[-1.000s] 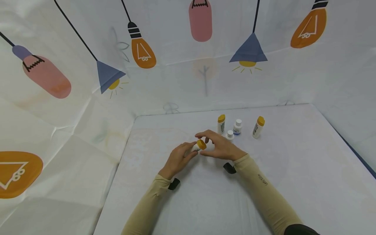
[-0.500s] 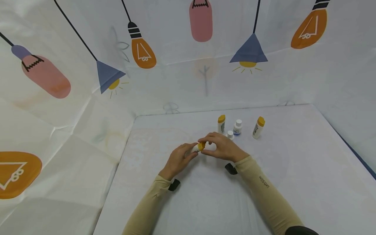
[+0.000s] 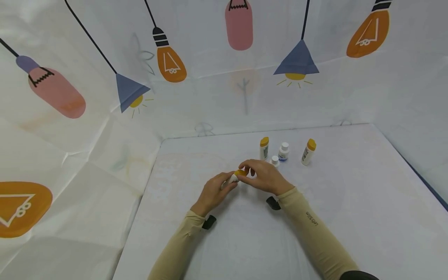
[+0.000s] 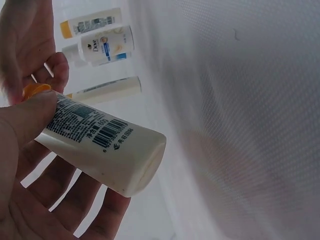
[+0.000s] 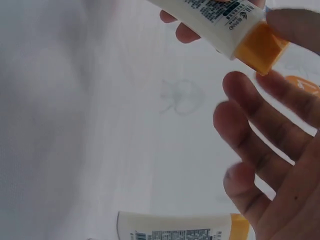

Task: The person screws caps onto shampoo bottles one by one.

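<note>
My left hand (image 3: 213, 191) grips a small white squeeze bottle (image 4: 112, 150), tilted above the table, thumb across its printed back. Its flat base points away from the palm in the left wrist view. At the other end, my right hand (image 3: 267, 177) pinches the orange cap (image 5: 262, 47) between thumb and index finger. The other right fingers are bent loosely and apart from the bottle. Just beyond the right hand is a white-capped bottle (image 3: 275, 160), its lower part hidden by that hand.
Behind the right hand stand an orange-capped bottle (image 3: 264, 148) and a white Dove bottle (image 3: 284, 152). Another orange-capped bottle (image 3: 308, 152) stands farther right. A printed white sheet (image 3: 210, 105) rises behind the white table (image 3: 350, 202) and along its sides.
One second ago the right fingers were spread around the cap; they have closed on it. The cap's angle has shifted slightly in the fingers. The left hand keeps its grip on the bottle.
</note>
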Motion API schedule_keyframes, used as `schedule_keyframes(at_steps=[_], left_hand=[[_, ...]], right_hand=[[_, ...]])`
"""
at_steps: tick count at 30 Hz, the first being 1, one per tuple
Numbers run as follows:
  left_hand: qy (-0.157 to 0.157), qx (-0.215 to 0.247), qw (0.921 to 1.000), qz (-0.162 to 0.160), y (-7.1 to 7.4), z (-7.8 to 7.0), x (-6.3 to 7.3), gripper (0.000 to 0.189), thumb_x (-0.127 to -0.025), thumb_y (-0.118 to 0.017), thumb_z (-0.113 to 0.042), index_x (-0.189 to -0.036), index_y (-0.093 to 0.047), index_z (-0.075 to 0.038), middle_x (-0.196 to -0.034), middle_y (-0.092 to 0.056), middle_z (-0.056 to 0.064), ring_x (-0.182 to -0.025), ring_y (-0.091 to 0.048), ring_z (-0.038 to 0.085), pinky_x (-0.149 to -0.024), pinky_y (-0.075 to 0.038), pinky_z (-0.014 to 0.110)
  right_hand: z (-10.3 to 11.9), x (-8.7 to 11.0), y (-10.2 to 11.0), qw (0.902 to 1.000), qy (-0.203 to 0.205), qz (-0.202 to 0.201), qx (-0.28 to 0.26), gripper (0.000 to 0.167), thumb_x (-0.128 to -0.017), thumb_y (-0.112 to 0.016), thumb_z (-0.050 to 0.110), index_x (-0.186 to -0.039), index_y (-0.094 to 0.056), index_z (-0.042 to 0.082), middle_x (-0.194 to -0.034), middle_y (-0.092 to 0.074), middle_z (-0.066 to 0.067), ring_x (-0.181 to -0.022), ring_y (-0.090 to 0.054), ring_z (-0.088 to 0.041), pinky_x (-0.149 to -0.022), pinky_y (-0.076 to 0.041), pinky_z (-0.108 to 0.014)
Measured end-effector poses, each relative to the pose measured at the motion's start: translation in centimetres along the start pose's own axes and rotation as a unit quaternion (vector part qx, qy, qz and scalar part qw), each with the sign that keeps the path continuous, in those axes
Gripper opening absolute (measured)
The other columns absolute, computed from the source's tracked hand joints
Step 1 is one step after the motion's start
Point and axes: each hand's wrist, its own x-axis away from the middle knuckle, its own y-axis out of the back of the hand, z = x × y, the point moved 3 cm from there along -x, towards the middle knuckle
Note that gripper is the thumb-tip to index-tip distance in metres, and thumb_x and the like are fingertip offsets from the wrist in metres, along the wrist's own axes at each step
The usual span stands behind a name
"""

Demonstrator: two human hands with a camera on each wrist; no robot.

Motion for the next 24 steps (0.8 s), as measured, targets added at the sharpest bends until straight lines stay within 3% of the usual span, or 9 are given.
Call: schedule_keyframes(at_steps=[3, 7, 12, 17, 24], left_hand=[[0.007, -0.002, 1.0000, 0.005, 0.03, 0.10, 0.03, 0.044, -0.096, -0.072, -0.022, -0.134, -0.063, -0.003, -0.118, -0.071, 0.008, -0.104, -0.067, 0.019, -0.085, -0.056, 0.038], [0.009, -0.002, 0.9999, 0.008, 0.01, 0.31, 0.08, 0.044, -0.097, -0.072, -0.022, -0.135, -0.062, -0.003, -0.118, -0.071, 0.010, -0.102, -0.067, 0.021, -0.085, -0.056, 0.039], [0.000, -0.001, 1.0000, 0.009, -0.05, 0.39, 0.07, 0.043, -0.097, -0.072, -0.023, -0.134, -0.063, -0.003, -0.119, -0.071, 0.010, -0.104, -0.067, 0.021, -0.085, -0.056, 0.039], [-0.010, 0.007, 0.9999, 0.011, -0.10, 0.24, 0.11, 0.043, -0.097, -0.072, -0.021, -0.134, -0.063, -0.003, -0.118, -0.071, 0.010, -0.103, -0.068, 0.023, -0.084, -0.056, 0.038], [-0.004, 0.009, 0.9998, 0.014, -0.12, -0.07, 0.10, 0.043, -0.096, -0.073, -0.022, -0.134, -0.063, -0.004, -0.117, -0.071, 0.006, -0.100, -0.067, 0.018, -0.082, -0.056, 0.036]], right_hand=[[-0.04, 0.16, -0.01, 0.9995, 0.027, 0.014, -0.001, 0.052, -0.092, -0.076, 0.038, -0.137, -0.060, 0.018, -0.106, -0.067, 0.007, -0.087, -0.063, -0.014, -0.068, -0.050, -0.027], [-0.02, 0.35, 0.15, 0.9980, 0.059, 0.021, -0.007, 0.059, -0.093, -0.077, 0.028, -0.146, -0.053, 0.022, -0.111, -0.066, 0.008, -0.087, -0.060, -0.012, -0.067, -0.050, -0.027], [0.04, 0.48, 0.32, 0.9976, 0.065, 0.020, -0.013, 0.046, -0.096, -0.073, 0.032, -0.139, -0.061, 0.022, -0.107, -0.066, 0.009, -0.084, -0.059, -0.010, -0.065, -0.049, -0.025], [-0.12, 0.48, 0.14, 0.9974, 0.062, 0.019, -0.032, 0.036, -0.099, -0.069, 0.033, -0.131, -0.067, 0.016, -0.105, -0.067, 0.008, -0.084, -0.063, -0.016, -0.065, -0.052, -0.029], [-0.24, 0.25, -0.15, 0.9982, 0.048, 0.008, -0.036, 0.025, -0.100, -0.067, 0.034, -0.119, -0.071, 0.017, -0.096, -0.067, 0.012, -0.077, -0.059, -0.003, -0.062, -0.050, -0.022]])
